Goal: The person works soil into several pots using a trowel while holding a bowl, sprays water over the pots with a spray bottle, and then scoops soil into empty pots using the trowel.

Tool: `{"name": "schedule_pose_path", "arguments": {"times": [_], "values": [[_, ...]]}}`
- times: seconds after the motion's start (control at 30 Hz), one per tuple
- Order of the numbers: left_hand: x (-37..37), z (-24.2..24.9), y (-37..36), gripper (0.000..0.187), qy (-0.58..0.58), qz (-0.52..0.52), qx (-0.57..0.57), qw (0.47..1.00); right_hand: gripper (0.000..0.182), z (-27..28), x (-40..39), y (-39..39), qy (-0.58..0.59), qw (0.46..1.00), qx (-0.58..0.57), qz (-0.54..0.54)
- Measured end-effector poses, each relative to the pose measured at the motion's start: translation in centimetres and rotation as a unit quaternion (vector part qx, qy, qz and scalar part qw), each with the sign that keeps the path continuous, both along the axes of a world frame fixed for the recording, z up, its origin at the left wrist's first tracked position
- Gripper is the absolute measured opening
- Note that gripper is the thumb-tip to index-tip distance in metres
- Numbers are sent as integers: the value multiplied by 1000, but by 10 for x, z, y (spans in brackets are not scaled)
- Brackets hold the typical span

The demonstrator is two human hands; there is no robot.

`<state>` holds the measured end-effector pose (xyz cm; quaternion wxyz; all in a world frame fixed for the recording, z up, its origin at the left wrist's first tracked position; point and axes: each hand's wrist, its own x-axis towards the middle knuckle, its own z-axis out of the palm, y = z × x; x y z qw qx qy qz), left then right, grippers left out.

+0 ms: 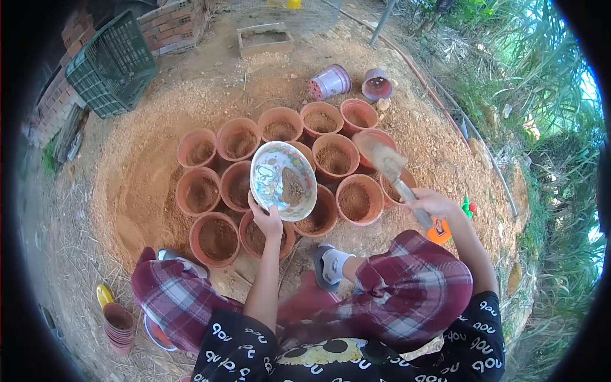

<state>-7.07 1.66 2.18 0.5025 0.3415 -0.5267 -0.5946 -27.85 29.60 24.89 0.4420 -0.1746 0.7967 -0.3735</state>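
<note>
The ground (137, 172) around me is dry, sandy earth, orange-brown and gritty with small stones and scattered straw. Toward the back left is a wall of rough bricks (170, 27), and in front of it a green plastic crate (111, 70) with slatted, lattice-like sides. Long, leafy greenery (550, 134) fills the right edge.

My left hand (267, 223) is clamped on the near rim of a round bowl (268, 181), thumb over the edge. The bowl is pale and smooth, with a colourful pattern on its inner wall, and a patch of brown, crumbly soil (294, 186) lies inside, toward its right. I hold it above the middle of the cluster of pots, hiding parts of several.

My right hand (434, 204) is closed around the grey shaft of a trowel (401, 189). Its broad, dusty blade (384, 157) points away from me, over the pots at the right of the cluster; I cannot tell whether it touches any of them.

The reddish-brown pots (215, 239) are round with thick rims, packed close together in rows, and those I can see into hold loose brown soil. Beyond them a purple pot (330, 82) lies on its side, holes showing in its base, with a smaller purple one (377, 85) beside it. More reddish pots stand nested in a stack (119, 331) at my lower left.
</note>
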Motion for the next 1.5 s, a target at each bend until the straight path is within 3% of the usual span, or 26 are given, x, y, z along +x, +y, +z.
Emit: {"name": "schedule_pose_path", "arguments": {"times": [0.07, 0.2, 0.27, 0.4, 0.47, 0.57, 0.7, 0.77, 0.9, 1.0, 1.07, 1.2, 1.3, 1.37, 1.5], "values": [[0, 1, 4, 69, -5, -5, -24, 1000, 31, -1, -9, -3, -3, 985, 165, 57], [5, 9, 3, 73, -26, -27, -76, 996, 35, 11, 11, -47, -5, 951, 284, 123], [8, 17, 2, 74, -39, -44, -93, 994, 35, -5, 6, -60, 53, 949, 182, 253], [1, 26, -1, 80, -76, -68, -89, 991, 46, -25, -5, -96, 44, 935, 168, 311], [-4, 32, -1, 82, -79, -77, -81, 991, 50, -38, -12, -111, 99, 898, 167, 394], [-9, 36, -2, 82, -105, -78, -76, 988, 40, -73, -22, -116, 131, 911, 76, 384], [-11, 41, -9, 82, -110, -88, -50, 989, 47, -92, -33, -113, 108, 925, 25, 363], [-14, 46, -10, 81, -93, -88, -47, 991, 53, -73, -34, -114, -20, 950, 98, 296], [-17, 49, -11, 81, -100, -107, -20, 989, 58, -98, -38, -93, -111, 967, 82, 214], [-21, 51, -13, 83, -94, -108, -18, 989, 63, -112, -39, -81, -138, 970, 40, 199], [-19, 48, -16, 83, -109, -122, -13, 986, 67, -126, -38, -73, -154, 973, -49, 168], [-22, 51, -18, 83, -89, -120, 6, 989, 70, -137, -30, -62, -173, 975, -23, 136], [-18, 48, -20, 82, -98, -130, 0, 987, 71, -152, -23, -40, -163, 980, -56, 96], [-17, 45, -21, 82, -86, -127, 22, 988, 73, -161, -24, -18, -84, 982, -147, 85], [-12, 33, -22, 82, -74, -131, 74, 986, 69, -101, -31, 14, -115, 987, -85, 69]]}}
